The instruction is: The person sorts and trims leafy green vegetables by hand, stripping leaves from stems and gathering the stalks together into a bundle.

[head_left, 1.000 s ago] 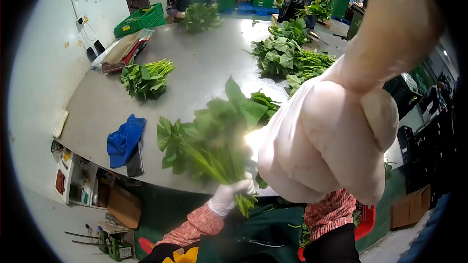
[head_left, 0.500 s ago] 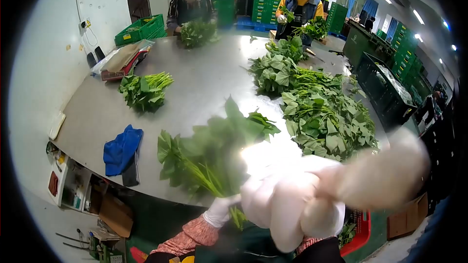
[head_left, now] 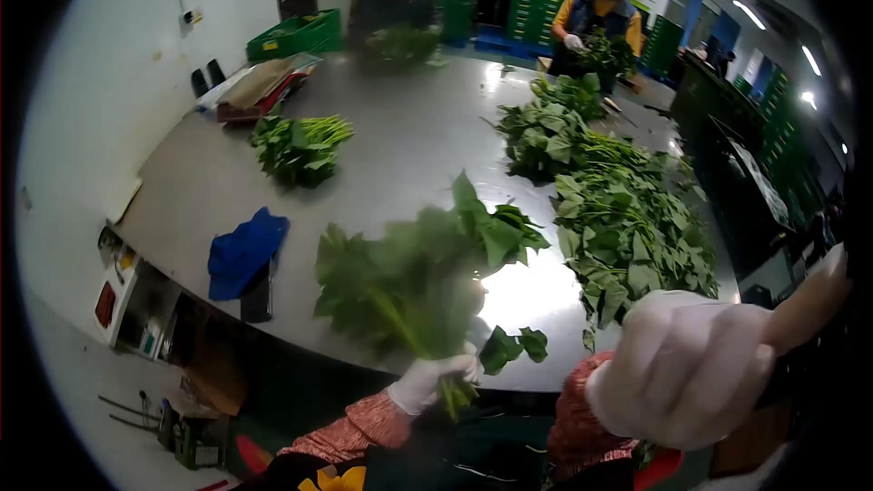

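Note:
My left hand [head_left: 433, 384], in a white glove, is closed round the stems of a leafy green bunch [head_left: 400, 282] over the table's near edge. The leaves fan out up and to the left, partly blurred. At the lower right, close to the camera, my gloved right hand [head_left: 691, 368] has its fingers curled. A pale, blurred shape [head_left: 812, 298] extends from its right side; whether it is a finger or a held thing is unclear. Loose leaves [head_left: 514, 348] lie between my hands. Beyond my right hand is a large pile of greens [head_left: 637, 227].
On the metal table [head_left: 391, 145] lie another bunch [head_left: 298, 147], a blue cloth [head_left: 245, 255], a dark flat object [head_left: 258, 298] and papers [head_left: 259, 91]. Two people stand across it, each near greens. A green crate [head_left: 296, 36] is at the back left, dark crates [head_left: 750, 182] at right.
The camera view has shifted. My right hand has moved down and to the right, away from the bunch, uncovering the pile and the loose leaves. My left hand still grips the stems.

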### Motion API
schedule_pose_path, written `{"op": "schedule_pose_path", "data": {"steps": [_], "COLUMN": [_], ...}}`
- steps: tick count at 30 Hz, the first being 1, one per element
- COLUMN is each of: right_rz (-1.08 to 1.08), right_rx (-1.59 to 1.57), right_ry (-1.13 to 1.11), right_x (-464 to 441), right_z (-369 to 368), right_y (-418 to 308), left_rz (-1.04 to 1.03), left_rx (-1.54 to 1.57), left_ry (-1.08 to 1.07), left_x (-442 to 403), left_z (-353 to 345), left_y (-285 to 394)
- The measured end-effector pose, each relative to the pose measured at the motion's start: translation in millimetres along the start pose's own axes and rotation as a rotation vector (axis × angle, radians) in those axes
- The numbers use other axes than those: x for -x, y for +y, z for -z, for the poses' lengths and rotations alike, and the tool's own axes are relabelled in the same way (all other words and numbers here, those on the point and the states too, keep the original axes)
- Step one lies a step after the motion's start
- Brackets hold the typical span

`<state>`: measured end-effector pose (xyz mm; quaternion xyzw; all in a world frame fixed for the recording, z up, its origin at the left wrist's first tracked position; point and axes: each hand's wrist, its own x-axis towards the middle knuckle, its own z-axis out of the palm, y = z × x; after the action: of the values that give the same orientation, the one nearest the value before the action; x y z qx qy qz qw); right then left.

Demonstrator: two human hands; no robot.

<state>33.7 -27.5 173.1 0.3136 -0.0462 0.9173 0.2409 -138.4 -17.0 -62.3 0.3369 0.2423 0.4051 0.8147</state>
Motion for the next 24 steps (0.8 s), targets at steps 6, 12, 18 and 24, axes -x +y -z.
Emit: {"op": "schedule_pose_path", "data": {"steps": [6,12,18,24], "right_rz": [-0.005,0.095,-0.027,0.017], "right_rx": [-0.819,-0.934,0.916,0.797], "right_ry": [0.034,0.063,-0.147,-0.142], "right_x": [21,39,-17,-78], "right_z": [-36,-76,-11,19], "right_y": [17,27,-23,14], "left_rz": [0.024,0.010,-0.019,0.044], "left_rx": [0.125,0.111,0.094,0.103], "left_ry": [0.043,0.018,0.009,0.075], "left_x": [0,-1,1,-3], "left_z": [1,3,-3,-7], "left_y": [-6,-6,-7,-8]}}
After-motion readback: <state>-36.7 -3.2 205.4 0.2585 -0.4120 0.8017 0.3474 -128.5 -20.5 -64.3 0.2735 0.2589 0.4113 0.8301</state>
